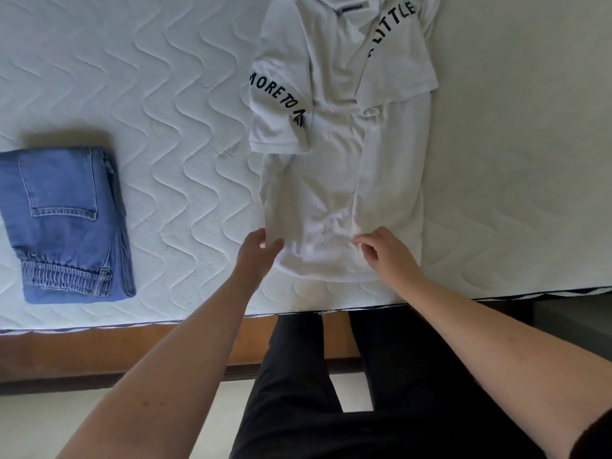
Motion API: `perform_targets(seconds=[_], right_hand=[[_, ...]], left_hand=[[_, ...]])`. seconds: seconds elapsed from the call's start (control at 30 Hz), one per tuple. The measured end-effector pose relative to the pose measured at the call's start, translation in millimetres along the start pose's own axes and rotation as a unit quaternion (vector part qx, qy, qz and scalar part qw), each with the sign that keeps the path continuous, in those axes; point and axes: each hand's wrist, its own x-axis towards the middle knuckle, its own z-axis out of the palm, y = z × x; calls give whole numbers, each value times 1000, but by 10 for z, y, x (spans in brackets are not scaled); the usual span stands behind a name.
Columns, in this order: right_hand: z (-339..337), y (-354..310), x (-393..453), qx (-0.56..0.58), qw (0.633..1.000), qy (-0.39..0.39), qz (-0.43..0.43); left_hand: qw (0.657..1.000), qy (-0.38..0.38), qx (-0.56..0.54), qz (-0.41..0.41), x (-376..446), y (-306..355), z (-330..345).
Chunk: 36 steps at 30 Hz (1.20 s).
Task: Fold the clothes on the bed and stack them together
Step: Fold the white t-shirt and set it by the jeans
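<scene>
A white T-shirt point(334, 167) with black lettering lies lengthwise on the mattress, both sides and sleeves folded inward, hem toward me. My left hand point(256, 251) grips the hem's left corner between thumb and fingers. My right hand point(384, 251) pinches the fabric near the hem's right side. Folded blue jeans point(66, 223) rest on the mattress at the left, back pocket up, apart from the shirt.
The white quilted mattress point(172, 94) fills the upper view; its front edge runs just below the shirt hem. A wooden bed frame point(99, 352) sits under it. My legs in dark trousers point(364, 392) stand against the bed.
</scene>
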Motion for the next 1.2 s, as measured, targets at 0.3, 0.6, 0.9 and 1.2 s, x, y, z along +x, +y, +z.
perform_targets(seconds=[0.3,0.6,0.9,1.2], right_hand=[[-85,64,-3,83,988,84,104],[-41,-58,-51,102,984,53,138],[-150,-56,-163,95,981,34,164],[-325,-180,-273,53,987,11,148]], left_hand=[[997,-21,26,-76,-41,-7,157],[993,-51,-90,-49,-159,-30,126],[990,11,-98,-102,-402,-161,196],[997,17,-58,-50,-632,-39,3]])
